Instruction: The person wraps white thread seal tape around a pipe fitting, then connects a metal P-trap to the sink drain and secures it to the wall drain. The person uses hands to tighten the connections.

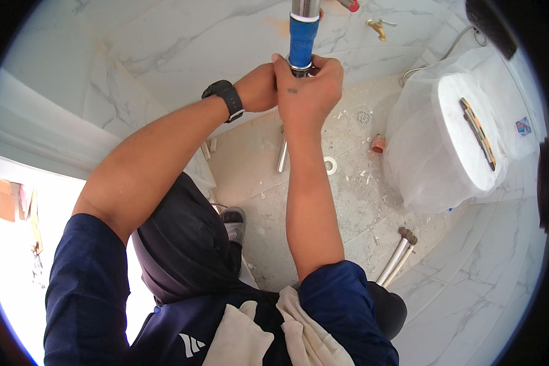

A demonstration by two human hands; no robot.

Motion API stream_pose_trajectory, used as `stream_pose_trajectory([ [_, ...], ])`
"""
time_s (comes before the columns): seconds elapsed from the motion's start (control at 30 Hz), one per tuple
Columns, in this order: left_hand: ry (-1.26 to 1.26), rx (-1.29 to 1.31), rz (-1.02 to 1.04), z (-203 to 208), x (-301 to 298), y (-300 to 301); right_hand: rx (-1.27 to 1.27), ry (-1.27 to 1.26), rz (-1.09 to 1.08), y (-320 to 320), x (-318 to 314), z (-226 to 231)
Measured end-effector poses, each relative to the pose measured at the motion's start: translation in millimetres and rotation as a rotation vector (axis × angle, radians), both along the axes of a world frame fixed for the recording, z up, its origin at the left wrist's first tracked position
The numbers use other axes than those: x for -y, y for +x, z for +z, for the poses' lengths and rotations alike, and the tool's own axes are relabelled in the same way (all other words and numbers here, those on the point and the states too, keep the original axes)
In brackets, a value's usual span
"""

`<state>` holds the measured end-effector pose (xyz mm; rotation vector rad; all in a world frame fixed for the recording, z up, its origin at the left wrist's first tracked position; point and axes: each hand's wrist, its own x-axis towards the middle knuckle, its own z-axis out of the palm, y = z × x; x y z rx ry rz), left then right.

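A chrome pipe (305, 7) comes down from the top edge with a blue sleeve (302, 39) around it. A shiny metal ring (300, 64) circles the sleeve's lower end, with a dark part just below. My right hand (310, 93) is closed around this lower end, its thumb on the left side and its bent fingers on the right. My left hand (259, 86), with a black watch (224, 97) on the wrist, reaches in from the left. Its fingers are hidden behind my right hand, so what they touch cannot be seen.
A plastic-wrapped white toilet (448, 122) stands at right with a long tool (479, 134) on its lid. On the floor lie a metal tube (282, 155), a white ring (330, 165), an orange pipe piece (378, 144) and pipes (393, 261). A brass tap (379, 28) juts from the wall.
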<state>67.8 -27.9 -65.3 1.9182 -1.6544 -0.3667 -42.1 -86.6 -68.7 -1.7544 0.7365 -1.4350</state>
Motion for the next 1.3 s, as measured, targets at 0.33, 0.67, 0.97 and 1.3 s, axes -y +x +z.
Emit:
stream_pose_trajectory([
  [0.33, 0.052, -0.983, -0.017, 11, -6, -10, 0.139, 0.248, 1.178, -16, 111, -14],
  [0.67, 0.013, -1.336, -0.042, 14, -15, -9, 0.142, 0.354, 1.556, 13, 125, -29],
  [0.97, 0.014, -1.368, -0.081, 7, -13, -3, 0.0, 0.196, 1.446, 5, 129, -24],
  [1.3, -0.08, -1.37, 0.106, 16, -11, -20, 0.159, 0.184, 0.81, -18, 64, -24],
])
